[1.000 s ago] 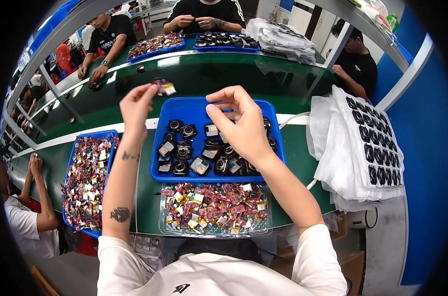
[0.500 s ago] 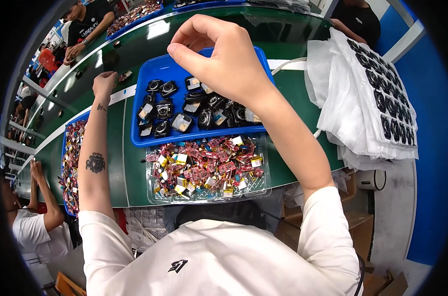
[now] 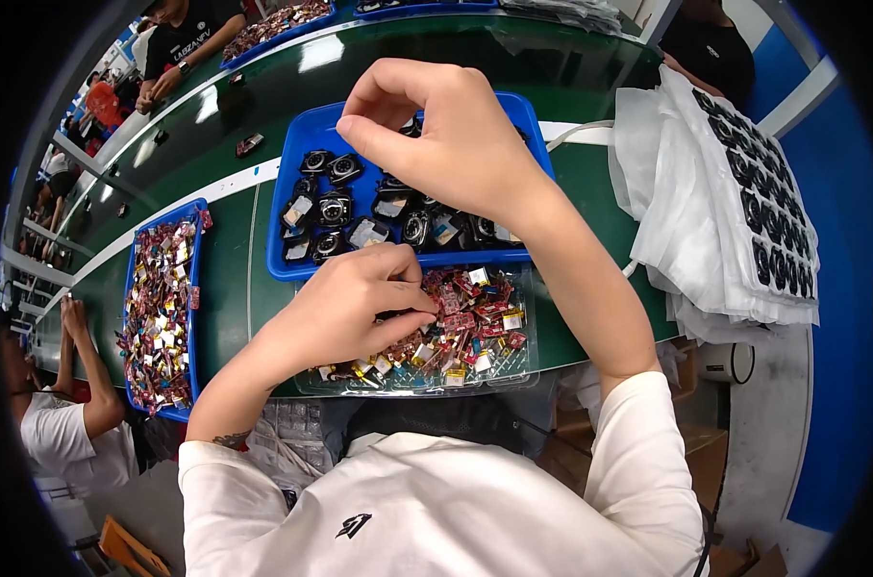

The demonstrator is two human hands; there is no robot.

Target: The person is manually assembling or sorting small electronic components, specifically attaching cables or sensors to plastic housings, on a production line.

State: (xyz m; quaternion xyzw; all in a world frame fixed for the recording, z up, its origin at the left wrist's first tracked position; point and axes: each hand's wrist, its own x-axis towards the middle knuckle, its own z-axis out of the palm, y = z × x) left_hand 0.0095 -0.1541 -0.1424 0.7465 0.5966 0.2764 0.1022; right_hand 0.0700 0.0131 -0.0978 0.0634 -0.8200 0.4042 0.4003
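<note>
My left hand (image 3: 364, 298) reaches over a clear plastic tray (image 3: 465, 389) heaped with small red circuit boards with white and yellow parts (image 3: 470, 317). Its thumb and fingers are pinched together down at the pile; what is between them I cannot make out. Above a blue tray (image 3: 279, 221) hangs my right hand (image 3: 446, 139), thumb and fingers curled toward each other, their grip too hidden to show any held thing. Black watch cases (image 3: 336, 207) lie in that tray, several with pale inner parts showing. The right hand and forearm hide part of them.
A long blue tray of similar boards (image 3: 162, 317) stands at the left. On the green belt (image 3: 379, 48) beyond the pale rail lies a small dark piece (image 3: 249, 144). White sheets with trays of black parts (image 3: 754, 192) are stacked at right. Co-workers sit across and at left.
My left hand has come back from the far-left belt, where a small dark piece lies, to the board pile near me. The right hand stays over the blue tray; the whole view has shifted slightly.
</note>
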